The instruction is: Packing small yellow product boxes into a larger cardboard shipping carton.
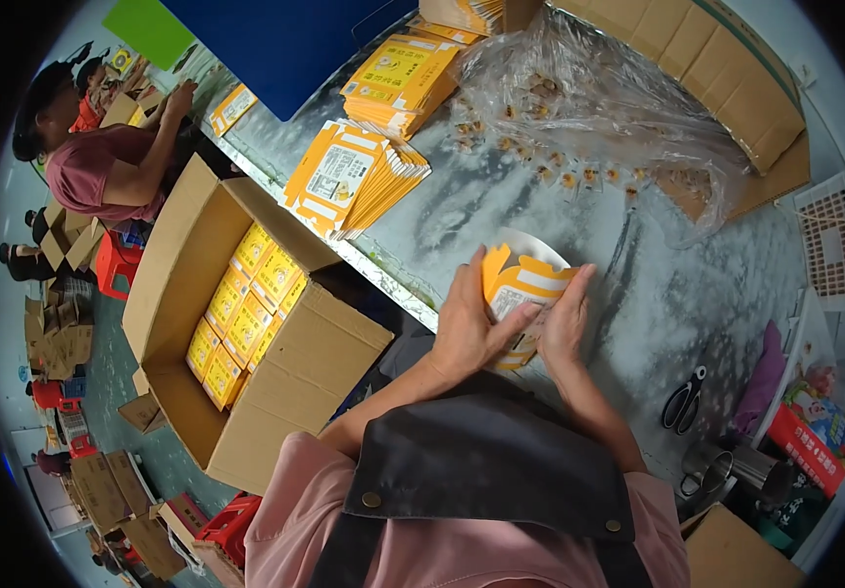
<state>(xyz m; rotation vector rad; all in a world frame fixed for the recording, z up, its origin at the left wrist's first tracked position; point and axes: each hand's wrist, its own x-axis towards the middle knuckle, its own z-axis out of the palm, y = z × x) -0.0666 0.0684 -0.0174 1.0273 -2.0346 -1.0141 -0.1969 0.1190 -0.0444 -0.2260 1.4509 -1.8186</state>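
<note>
Between my two hands is a small yellow-orange carton (521, 296) with white panels, its flaps standing up at the far end. My left hand (472, 328) grips its left side, with the thumb across the printed face. Along the right side, my right hand (565, 318) presses with its fingers together. A pale curved edge (530, 242) shows just behind the carton; I cannot tell what it belongs to. Farther left on the table, a fanned stack of flat cartons (344, 181) lies near the edge, with another stack (403, 80) beyond it.
An open cardboard box (290, 377) holding rows of yellow cartons (246, 318) stands left of the table (628, 304). Small clear sachets (570, 180) spill from a plastic bag (628, 127) at the back. Black scissors (682, 402) and metal mugs (761, 473) lie right. A person (109, 162) sits far left.
</note>
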